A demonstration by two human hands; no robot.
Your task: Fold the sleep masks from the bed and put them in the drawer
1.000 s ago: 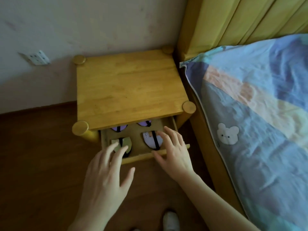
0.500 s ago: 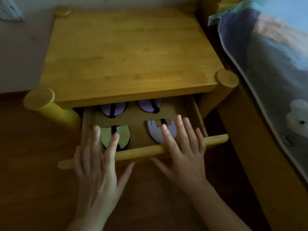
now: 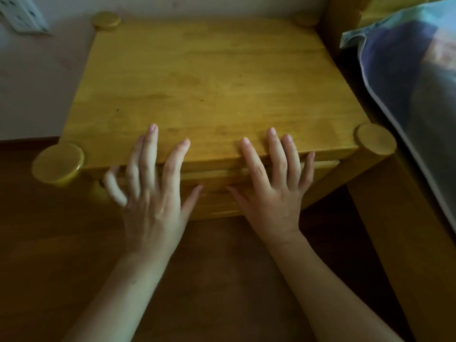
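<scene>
The drawer [image 3: 217, 191] of the yellow wooden nightstand [image 3: 209, 80] sits pushed in, its front flush under the tabletop. The sleep masks are hidden inside. My left hand [image 3: 153, 193] lies flat against the drawer front on the left, fingers spread and reaching over the tabletop edge. My right hand [image 3: 271, 188] presses flat on the right side of the drawer front, fingers apart too. Neither hand holds anything.
The bed [image 3: 414, 77] with a blue patchwork cover stands close on the right, its wooden side rail [image 3: 394, 230] beside the nightstand. A wall socket [image 3: 22, 16] is at the top left. Dark wooden floor [image 3: 49, 243] lies below.
The drawer was open with folded masks showing; both hands pushed it in and it is now closed. The view has moved closer to the nightstand.
</scene>
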